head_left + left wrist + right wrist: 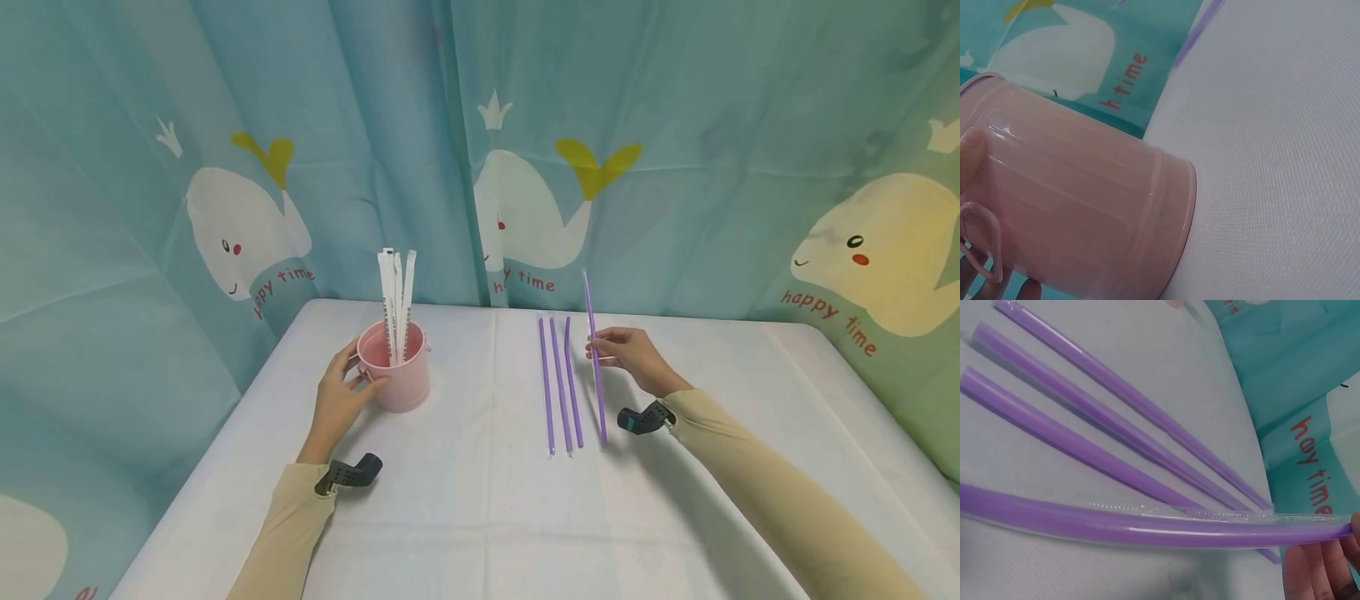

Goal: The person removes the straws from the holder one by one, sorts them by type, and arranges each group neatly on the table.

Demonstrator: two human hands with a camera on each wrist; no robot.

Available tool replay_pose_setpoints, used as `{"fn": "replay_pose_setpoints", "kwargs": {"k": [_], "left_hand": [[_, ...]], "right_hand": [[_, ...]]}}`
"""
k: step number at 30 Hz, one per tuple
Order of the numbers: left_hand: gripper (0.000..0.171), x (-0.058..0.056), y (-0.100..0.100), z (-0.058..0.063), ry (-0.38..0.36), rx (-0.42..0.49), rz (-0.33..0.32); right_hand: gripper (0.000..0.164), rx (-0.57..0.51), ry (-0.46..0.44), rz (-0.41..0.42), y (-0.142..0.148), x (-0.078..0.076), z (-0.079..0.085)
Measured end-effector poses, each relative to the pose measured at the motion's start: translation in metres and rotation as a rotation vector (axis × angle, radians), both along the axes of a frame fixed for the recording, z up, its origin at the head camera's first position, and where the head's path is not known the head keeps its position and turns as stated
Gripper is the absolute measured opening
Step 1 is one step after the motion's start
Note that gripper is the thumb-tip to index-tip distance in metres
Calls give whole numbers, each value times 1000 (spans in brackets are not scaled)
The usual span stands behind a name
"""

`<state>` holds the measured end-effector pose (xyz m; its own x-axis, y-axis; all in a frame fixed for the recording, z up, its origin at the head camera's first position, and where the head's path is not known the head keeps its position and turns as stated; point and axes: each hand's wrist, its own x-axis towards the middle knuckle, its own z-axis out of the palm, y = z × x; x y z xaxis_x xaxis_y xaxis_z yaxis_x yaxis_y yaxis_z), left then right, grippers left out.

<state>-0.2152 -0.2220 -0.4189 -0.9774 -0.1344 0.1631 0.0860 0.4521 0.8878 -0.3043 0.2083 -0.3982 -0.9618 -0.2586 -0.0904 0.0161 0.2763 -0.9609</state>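
Pinching a purple straw (598,387) along its far half, the right hand (630,354) held it right of three others (561,383); its clear wrapper (1235,516) might have slid. At left, the left hand (336,408) gripped the pink bucket (405,387); a tug could have tipped its white packets (387,292).

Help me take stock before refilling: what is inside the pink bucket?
Slim white sticks stand in the pink bucket, their tops rising above it. Its near wall hides their lower ends and the bottom, so anything lying there cannot be seen.
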Motion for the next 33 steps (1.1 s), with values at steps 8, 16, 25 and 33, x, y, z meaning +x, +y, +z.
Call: {"fn": "replay_pose_setpoints", "kwargs": {"k": [8, 16, 25, 33], "left_hand": [[79, 0, 0, -1, 7, -1, 0], [79, 0, 0, -1, 0, 4, 1], [79, 1, 1, 1, -7, 3, 3], [79, 1, 1, 1, 0, 3, 2]], "right_hand": [[43, 52, -26, -42, 0, -3, -8], [40, 93, -72, -93, 0, -11, -19], [34, 178, -46, -140, -4, -15, -27], [31, 189, -69, -133, -6, -18, -33]]}}
